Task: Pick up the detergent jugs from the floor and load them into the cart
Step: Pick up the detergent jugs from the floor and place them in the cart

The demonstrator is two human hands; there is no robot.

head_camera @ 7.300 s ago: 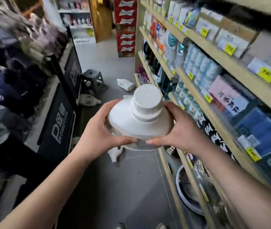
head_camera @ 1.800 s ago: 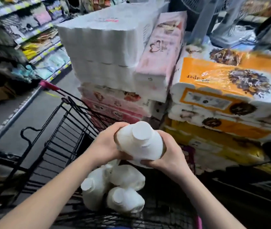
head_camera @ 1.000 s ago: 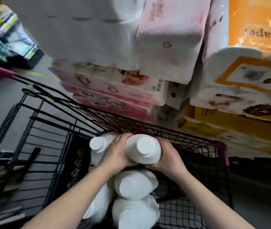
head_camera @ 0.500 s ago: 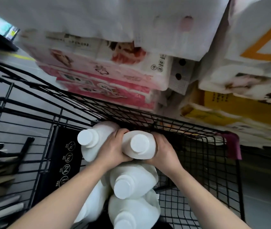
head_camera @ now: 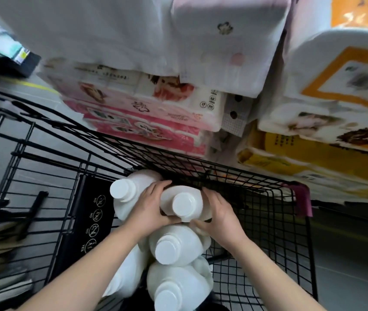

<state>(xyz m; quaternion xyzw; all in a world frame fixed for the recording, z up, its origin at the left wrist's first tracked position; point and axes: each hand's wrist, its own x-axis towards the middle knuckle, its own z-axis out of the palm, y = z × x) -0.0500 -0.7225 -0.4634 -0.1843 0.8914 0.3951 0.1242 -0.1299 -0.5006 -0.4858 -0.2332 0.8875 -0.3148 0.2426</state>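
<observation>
White jug [head_camera: 171,195] upright, cap [head_camera: 187,206] up, left hand [head_camera: 150,209] and right hand [head_camera: 220,215] fingers [head_camera: 208,195] around it.

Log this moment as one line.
loading | left hand, right hand: both grip white plastic detergent jug | inside black wire cart | other white jugs beside it

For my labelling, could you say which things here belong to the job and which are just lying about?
Job: held jug, left hand, right hand, loaded jugs, cart.
Lying about: pink packs, orange packs, white packs.
</observation>
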